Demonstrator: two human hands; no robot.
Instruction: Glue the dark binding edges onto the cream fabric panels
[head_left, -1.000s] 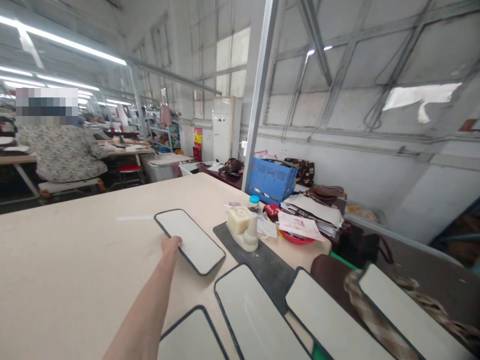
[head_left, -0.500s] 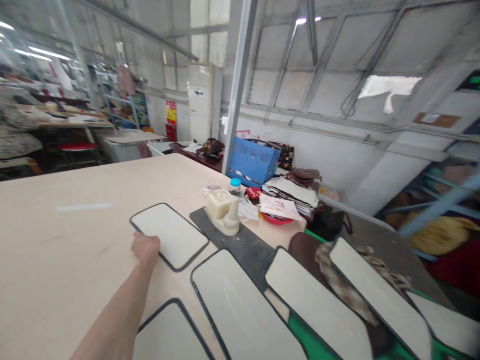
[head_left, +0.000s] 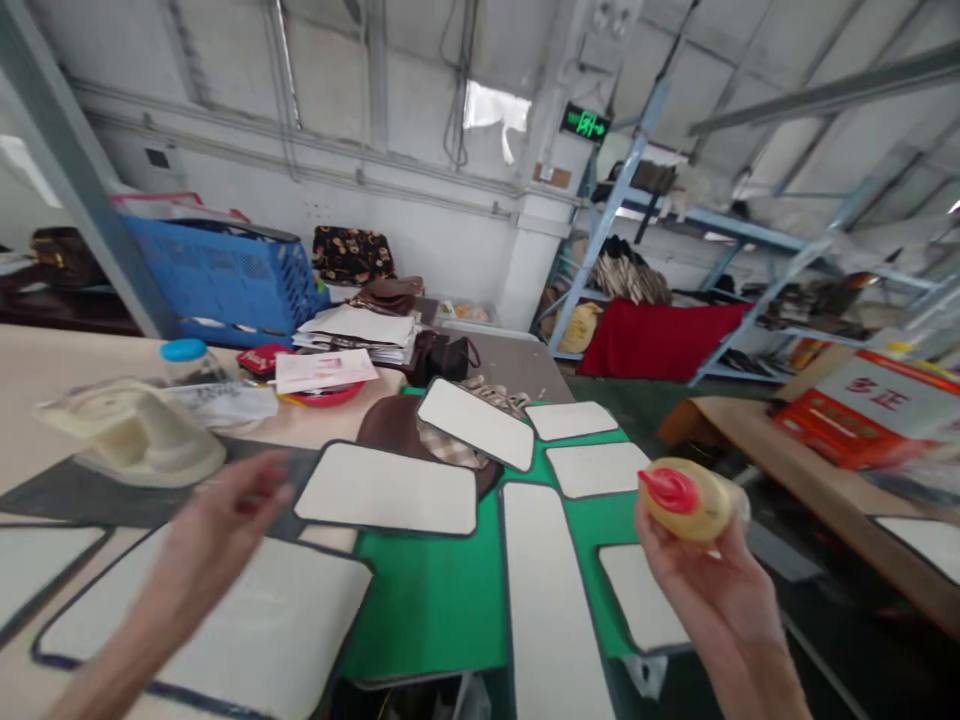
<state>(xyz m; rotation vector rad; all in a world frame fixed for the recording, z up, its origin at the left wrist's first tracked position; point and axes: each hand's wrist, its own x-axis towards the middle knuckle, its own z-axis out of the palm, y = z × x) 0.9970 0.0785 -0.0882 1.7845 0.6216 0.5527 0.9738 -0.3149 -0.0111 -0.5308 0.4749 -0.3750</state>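
Note:
My left hand [head_left: 217,530], blurred by motion, hangs above a large white panel with a dark edge [head_left: 262,620]; its fingers are curled and I cannot make out anything in them. On the right, my right hand [head_left: 705,590] is wrapped round a yellowish bottle with a red nozzle [head_left: 690,500], which points left. Between the hands lie several more white dark-edged panels, among them a wide one [head_left: 390,490], a long narrow one [head_left: 551,600] and a smaller one [head_left: 641,595] just left of the right wrist. A green surface [head_left: 435,600] shows beneath them.
At the left, a cream-coloured block-like object [head_left: 142,435] sits on a dark strip [head_left: 45,490]. Behind are a blue crate [head_left: 225,275], papers [head_left: 360,330] and a blue-capped jar [head_left: 187,360]. A brown table [head_left: 847,480] with an orange box [head_left: 870,405] stands at the right.
The view has swung to the right. My left hand has left the edge of the far-left panel and is now raised. My right hand has come into view with the bottle.

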